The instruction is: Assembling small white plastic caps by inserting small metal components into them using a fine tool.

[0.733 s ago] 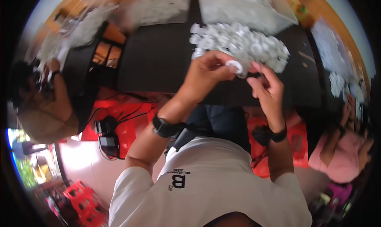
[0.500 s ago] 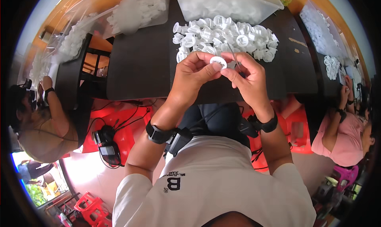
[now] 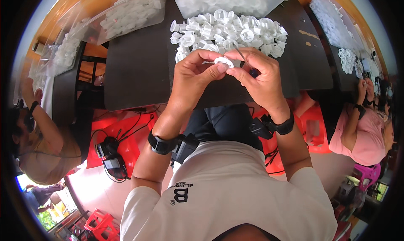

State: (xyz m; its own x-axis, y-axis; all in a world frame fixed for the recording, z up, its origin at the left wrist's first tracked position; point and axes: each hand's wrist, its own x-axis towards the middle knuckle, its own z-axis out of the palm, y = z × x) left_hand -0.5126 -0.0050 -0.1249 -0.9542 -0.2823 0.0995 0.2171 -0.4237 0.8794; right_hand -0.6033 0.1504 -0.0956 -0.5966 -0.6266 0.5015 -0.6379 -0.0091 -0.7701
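Between my hands, above the near part of the dark table, is a small white round plastic part (image 3: 224, 62) with a flanged rim. My left hand (image 3: 189, 76) is closed, pinching it between thumb and fingers. My right hand (image 3: 264, 78) is also closed, its thumb tip at or beside the part's rim. A thin metal rod-like tool (image 3: 241, 54) with a dark end runs through my right hand's fingers. Its exact kind is unclear. Just beyond my fingers, a heap of similar white plastic parts (image 3: 229, 30) lies on the table.
A large translucent bin (image 3: 227, 7) of white parts stands behind the heap, with another clear bin (image 3: 134, 17) to its left. Co-workers sit at both sides, one in a pink shirt (image 3: 357, 133). Red stools (image 3: 134, 144) and cables lie below the table edge (image 3: 139, 102).
The white part has tilted so its rim looks flatter, and both hands still hold on. The whole view has shifted slightly. At left, the co-worker's hand has moved farther left.
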